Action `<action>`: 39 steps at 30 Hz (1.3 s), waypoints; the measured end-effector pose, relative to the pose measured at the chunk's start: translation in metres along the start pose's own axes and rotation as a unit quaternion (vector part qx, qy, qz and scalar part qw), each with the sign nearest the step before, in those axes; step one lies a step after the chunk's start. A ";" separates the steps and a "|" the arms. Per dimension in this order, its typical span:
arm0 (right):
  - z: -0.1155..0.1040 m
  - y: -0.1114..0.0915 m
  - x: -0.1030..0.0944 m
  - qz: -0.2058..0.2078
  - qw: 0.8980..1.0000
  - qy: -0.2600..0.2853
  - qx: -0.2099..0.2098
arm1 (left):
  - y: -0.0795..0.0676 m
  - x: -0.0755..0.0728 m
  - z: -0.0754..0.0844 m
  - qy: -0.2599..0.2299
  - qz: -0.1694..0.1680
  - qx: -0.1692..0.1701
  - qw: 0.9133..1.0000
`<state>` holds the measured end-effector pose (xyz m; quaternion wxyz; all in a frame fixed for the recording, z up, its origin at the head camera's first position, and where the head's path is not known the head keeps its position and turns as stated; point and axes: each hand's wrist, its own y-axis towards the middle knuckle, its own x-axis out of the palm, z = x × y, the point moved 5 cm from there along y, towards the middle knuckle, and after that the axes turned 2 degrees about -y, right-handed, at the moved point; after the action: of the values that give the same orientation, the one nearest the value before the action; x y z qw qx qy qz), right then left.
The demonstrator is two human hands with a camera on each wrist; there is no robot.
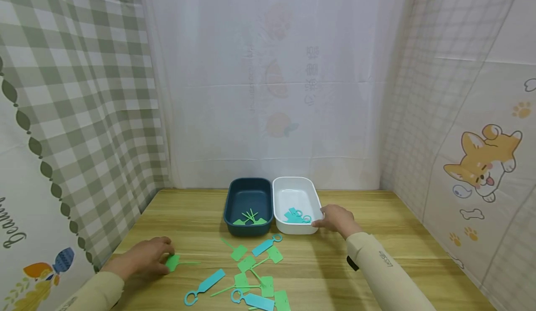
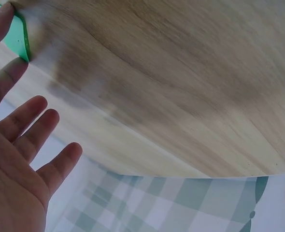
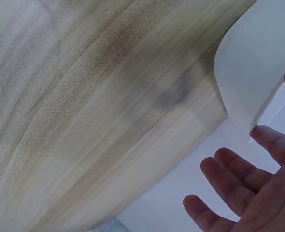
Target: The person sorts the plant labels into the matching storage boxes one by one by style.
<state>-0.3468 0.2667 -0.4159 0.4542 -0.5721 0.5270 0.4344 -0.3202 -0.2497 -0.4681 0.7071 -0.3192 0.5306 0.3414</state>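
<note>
My left hand [image 1: 146, 257], low on the left of the table, pinches a green tag [image 1: 172, 262] by its edges between thumb and forefinger; its thin stem points right. In the left wrist view the same green tag [image 2: 18, 37] shows between the two fingertips, the other fingers spread. At the white bin [image 1: 296, 228], my right hand [image 1: 337, 219] touches the front right corner with fingers extended. The right wrist view has the forefinger of the right hand [image 3: 263, 188] at the rim of the white bin [image 3: 249, 63]. Blue ring-ended tags [image 1: 293, 216] lie inside that bin.
A dark blue bin [image 1: 249, 230] with several green tags [image 1: 251, 218] stands against the white one's left side. Several green tags [image 1: 238, 253] and blue ring-ended tags [image 1: 211, 281] lie scattered on the wooden table [image 1: 377, 264]. Curtains [image 1: 268, 78] hang behind and at both sides.
</note>
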 end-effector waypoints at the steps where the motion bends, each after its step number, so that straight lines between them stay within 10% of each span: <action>1: 0.000 0.000 0.000 -0.001 1.000 0.000 0.001 | 0.000 0.000 0.001 0.006 0.002 0.006 1.000; 39: -0.001 -0.002 0.000 0.004 1.000 0.007 -0.003 | 0.062 -0.045 0.041 0.067 0.130 0.025 0.989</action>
<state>-0.3449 0.2662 -0.4154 0.4471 -0.5744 0.5312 0.4336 -0.3580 -0.1879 -0.4199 0.6277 -0.2520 0.6218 0.3947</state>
